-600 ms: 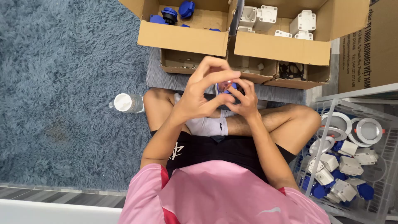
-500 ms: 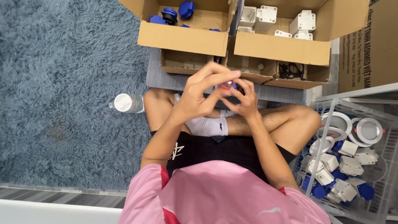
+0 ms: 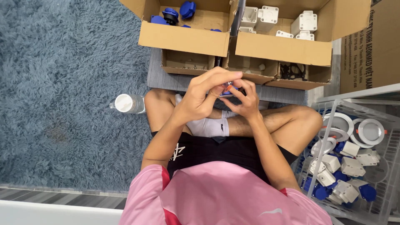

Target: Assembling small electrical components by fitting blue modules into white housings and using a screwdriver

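— What is held, and where?

— A small blue-and-white plastic part with an orange fleck (image 3: 227,89) is pinched between both hands, above the crossed legs and just in front of the low open cardboard trays (image 3: 183,66). Only a sliver of it is shown; most of it is hidden by the fingers.

— How are the fingers set?

— The left hand (image 3: 204,98) is curled nearly closed over the part, thumb and fingertips pressed onto its top. The right hand (image 3: 246,100) is closed against its other side, fingertips bent inward. No gap is seen between fingers and part.

— How is it likely to handle?

— It is judged light and rigid, like the moulded white plastic housings (image 3: 266,16) in the upper right cardboard box and the blue plastic caps (image 3: 187,9) in the left one. Smooth plastic may be slippery, so a grip across its outer edges is advised, not on any thin clip. Whether it is fragile cannot be told.

— What lies around?

— A clear plastic bottle with a white cap (image 3: 127,103) lies on the shaggy grey-blue rug (image 3: 62,83). A white wire basket (image 3: 354,158) of round white fittings and blue-and-white pieces stands beside the right knee.
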